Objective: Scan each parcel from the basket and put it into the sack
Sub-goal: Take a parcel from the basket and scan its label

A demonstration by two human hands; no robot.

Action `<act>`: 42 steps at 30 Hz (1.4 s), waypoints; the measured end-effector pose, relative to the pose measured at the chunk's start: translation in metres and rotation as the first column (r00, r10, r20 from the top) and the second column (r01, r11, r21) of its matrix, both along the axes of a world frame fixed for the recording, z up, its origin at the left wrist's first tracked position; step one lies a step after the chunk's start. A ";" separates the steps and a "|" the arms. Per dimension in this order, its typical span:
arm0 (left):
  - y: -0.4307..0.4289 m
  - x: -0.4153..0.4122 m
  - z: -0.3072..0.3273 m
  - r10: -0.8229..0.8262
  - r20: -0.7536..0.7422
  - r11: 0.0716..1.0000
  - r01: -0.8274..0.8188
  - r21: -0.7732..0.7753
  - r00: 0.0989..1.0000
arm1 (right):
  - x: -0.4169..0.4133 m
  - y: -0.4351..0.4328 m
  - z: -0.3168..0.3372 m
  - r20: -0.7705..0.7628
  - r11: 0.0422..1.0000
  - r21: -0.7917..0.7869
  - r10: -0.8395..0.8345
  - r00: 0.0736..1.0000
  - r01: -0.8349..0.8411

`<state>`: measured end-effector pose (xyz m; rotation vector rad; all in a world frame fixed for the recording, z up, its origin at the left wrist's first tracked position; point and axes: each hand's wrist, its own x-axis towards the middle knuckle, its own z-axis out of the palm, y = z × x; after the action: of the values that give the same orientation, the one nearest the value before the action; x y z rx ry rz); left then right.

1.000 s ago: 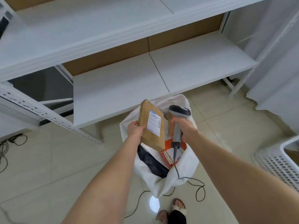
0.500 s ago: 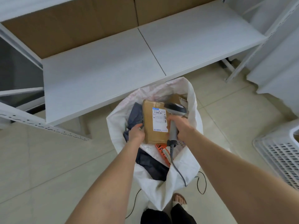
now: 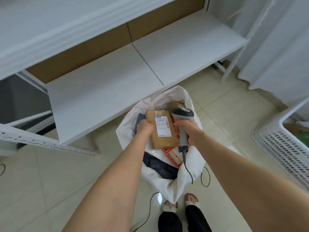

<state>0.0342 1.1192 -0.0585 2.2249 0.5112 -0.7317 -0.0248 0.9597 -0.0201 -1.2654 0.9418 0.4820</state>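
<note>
A white sack stands open on the floor in front of my feet. Over its mouth my left hand grips the left edge of a brown cardboard parcel, label side up. My right hand holds a grey handheld scanner by its handle, head beside the parcel's right edge, cable trailing down. Inside the sack lie an orange parcel, a dark grey bag and another brown box. The white basket sits at the right edge.
A low white shelf runs just behind the sack, with a higher shelf above it. A perforated white rack post juts in at the left. The scanner's black cable loops on the tiled floor near my feet.
The parcel has gone from held upright above the sack to lying flat, low in its mouth. Both hands dropped with it, and the camera view has tilted.
</note>
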 end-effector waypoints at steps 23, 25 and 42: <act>-0.380 -0.161 0.239 -0.580 0.346 0.768 0.636 -0.071 0.738 | -0.251 -0.292 0.191 0.283 0.743 0.054 -0.652 0.704 0.667; -0.420 -0.195 0.244 -0.606 0.355 0.747 0.663 -0.055 0.712 | -0.288 -0.328 0.195 0.282 0.700 0.077 -0.698 0.658 0.710; -0.673 -0.333 0.214 -0.760 0.294 0.601 0.799 -0.022 0.579 | -0.444 -0.554 0.162 0.180 0.445 0.262 -0.894 0.409 0.856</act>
<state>-0.2990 0.4462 0.1555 2.3008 -0.7290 -0.8451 -0.4686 0.4054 0.1418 -0.5193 1.1493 -0.5004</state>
